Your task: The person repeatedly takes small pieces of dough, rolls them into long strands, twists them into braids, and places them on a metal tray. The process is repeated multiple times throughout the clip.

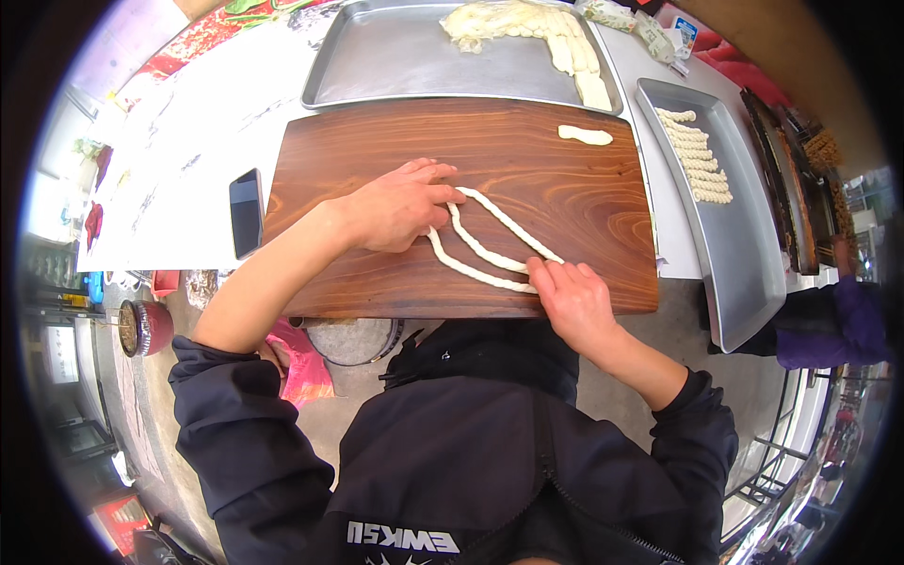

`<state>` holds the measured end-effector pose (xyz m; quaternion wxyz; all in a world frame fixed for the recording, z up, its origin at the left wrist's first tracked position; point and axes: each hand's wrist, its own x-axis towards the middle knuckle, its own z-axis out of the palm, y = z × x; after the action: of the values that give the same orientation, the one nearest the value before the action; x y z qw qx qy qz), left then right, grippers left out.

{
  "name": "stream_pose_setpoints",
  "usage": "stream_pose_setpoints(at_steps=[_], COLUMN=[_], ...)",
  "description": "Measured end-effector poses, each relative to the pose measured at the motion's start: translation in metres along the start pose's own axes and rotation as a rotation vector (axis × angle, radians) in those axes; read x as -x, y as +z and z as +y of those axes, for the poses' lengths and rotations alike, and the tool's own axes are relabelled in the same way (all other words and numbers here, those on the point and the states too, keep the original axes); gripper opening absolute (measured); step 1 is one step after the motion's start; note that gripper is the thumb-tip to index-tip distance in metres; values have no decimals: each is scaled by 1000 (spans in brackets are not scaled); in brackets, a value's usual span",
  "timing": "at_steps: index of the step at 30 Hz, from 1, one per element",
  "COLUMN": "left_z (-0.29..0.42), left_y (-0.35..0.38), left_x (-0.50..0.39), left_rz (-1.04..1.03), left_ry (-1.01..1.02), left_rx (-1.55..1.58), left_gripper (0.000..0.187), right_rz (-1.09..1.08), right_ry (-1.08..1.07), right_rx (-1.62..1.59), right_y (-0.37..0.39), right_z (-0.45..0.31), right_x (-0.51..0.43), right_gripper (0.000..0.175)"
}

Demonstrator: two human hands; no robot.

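A long dough rope lies in looped, roughly parallel strands on a brown wooden board. Its left ends meet under the fingers of my left hand, which is palm down with some fingers spread. At the right end of the strands, my right hand presses its fingers on the dough; its fingertips cover that end. A short flat piece of dough lies near the board's far right corner, touched by neither hand.
Beyond the board, a metal tray holds dough strips partly under plastic film. Twisted dough sticks lie in another tray at right. A phone sits left of the board. A person's purple sleeve shows at far right.
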<state>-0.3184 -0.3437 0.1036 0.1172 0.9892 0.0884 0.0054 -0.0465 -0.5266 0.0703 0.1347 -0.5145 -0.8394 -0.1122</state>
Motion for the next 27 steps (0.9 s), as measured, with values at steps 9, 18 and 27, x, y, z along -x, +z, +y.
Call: stream_pose_setpoints(at_steps=[9, 18, 27], left_z=[30, 18, 13], left_y=[56, 39, 50], left_x=[-53, -95, -57], left_rz=[453, 39, 880], left_ry=[-494, -678, -821], left_rx=[344, 415, 627], left_gripper=[16, 23, 15], right_rz=[64, 12, 116], right_ry=[474, 752, 688], right_rx=[-195, -550, -1321], right_y=[-21, 11, -8], right_z=[45, 57, -22], right_x=[78, 76, 60], right_gripper=[15, 21, 17])
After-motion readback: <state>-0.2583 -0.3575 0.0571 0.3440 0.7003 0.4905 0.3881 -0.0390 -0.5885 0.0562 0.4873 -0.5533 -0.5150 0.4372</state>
